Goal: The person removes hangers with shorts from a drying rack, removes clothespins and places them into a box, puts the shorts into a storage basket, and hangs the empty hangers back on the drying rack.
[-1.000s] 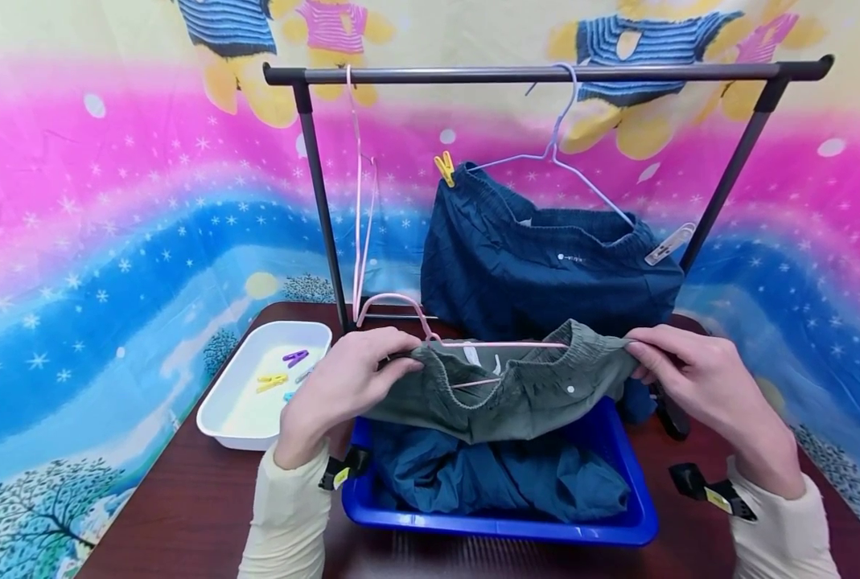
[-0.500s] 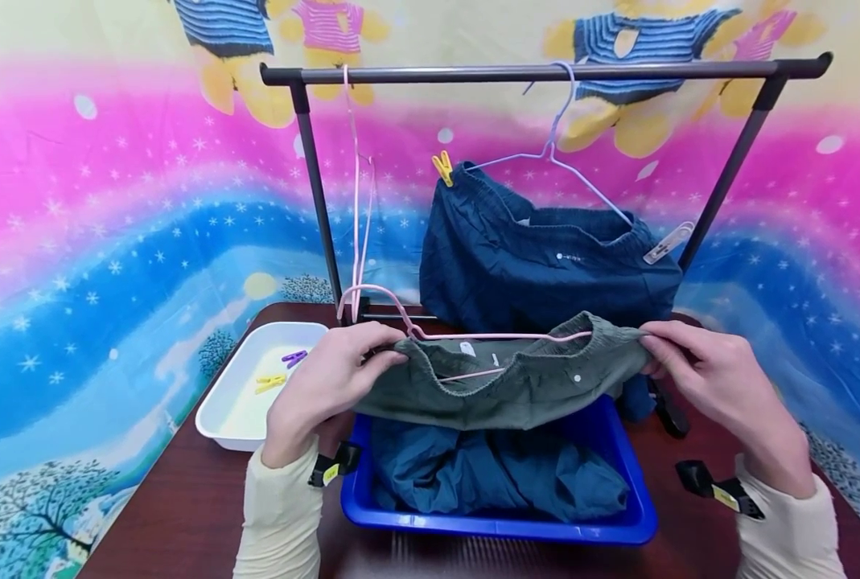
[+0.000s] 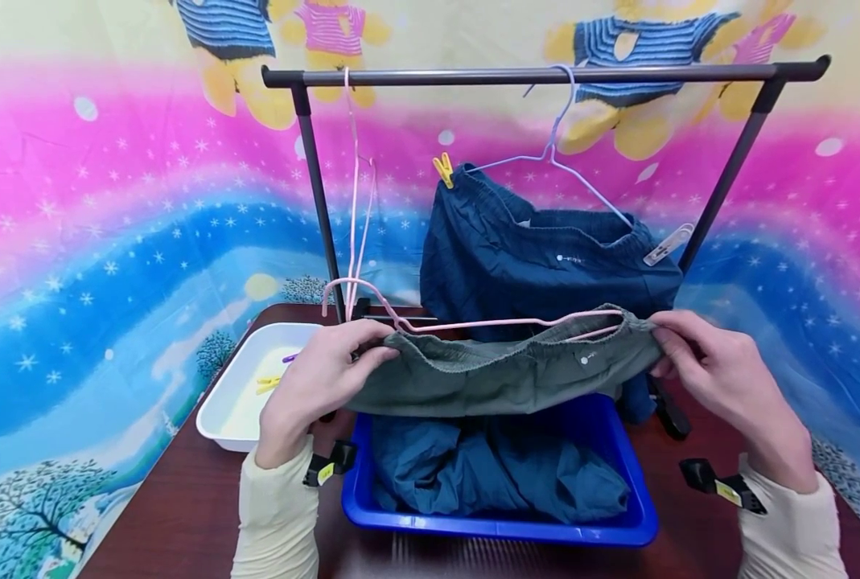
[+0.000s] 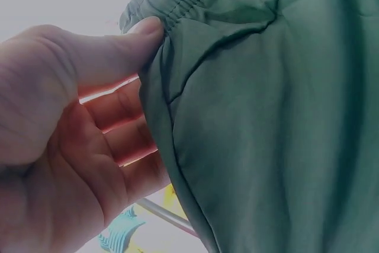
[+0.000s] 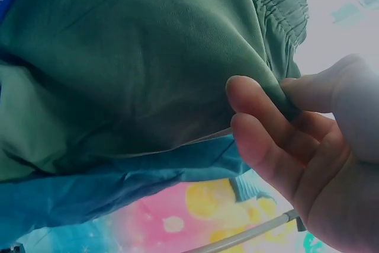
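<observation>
Grey-green shorts (image 3: 502, 374) with an elastic waistband are stretched flat between both hands above a blue tray (image 3: 639, 515). My left hand (image 3: 321, 378) pinches the left end of the waistband, thumb on the cloth (image 4: 254, 122). My right hand (image 3: 705, 366) pinches the right end, fingers curled under the fabric (image 5: 136, 63). A pink wire hanger (image 3: 473, 322) lies along the waistband, its hook curving up at the left.
Dark blue clothes (image 3: 495, 470) fill the blue tray. A black rail (image 3: 545, 75) behind carries blue shorts (image 3: 545, 257) on a lilac hanger and a spare pink hanger (image 3: 357, 185). A white tray (image 3: 234, 402) with pegs sits left on the brown table (image 3: 176, 515).
Both hands have pulled apart and lifted slightly, drawing the green waistband taut and flat. The pink hanger has risen with it and now lies along the top edge.
</observation>
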